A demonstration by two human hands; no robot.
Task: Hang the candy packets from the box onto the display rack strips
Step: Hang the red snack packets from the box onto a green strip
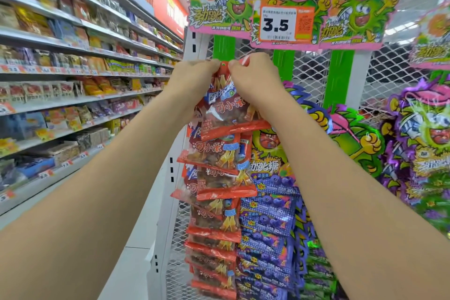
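Two hands are up at the leftmost green strip (224,47) of the rack (309,75). My left hand (194,79) and my right hand (254,79) each pinch the top edge of one red packet (225,111). Their fingertips nearly meet at the middle of that edge, right against the strip. The packet hangs down between my wrists with its printed face toward me.

Below it, more red packets (214,204) hang in an overlapping column down the same strip to the bottom of the view. I cannot tell whether the held packet is hooked on yet. Just to the right hangs a column of blue packets (267,217), touching the red ones along their edges.

Above the strips sit header cards (220,2) with a green cartoon figure. The middle one carries a price tag (285,23) reading 3.5. Further right hang purple and green packs (418,143). Shelves (73,61) of snacks run along the aisle on my left.
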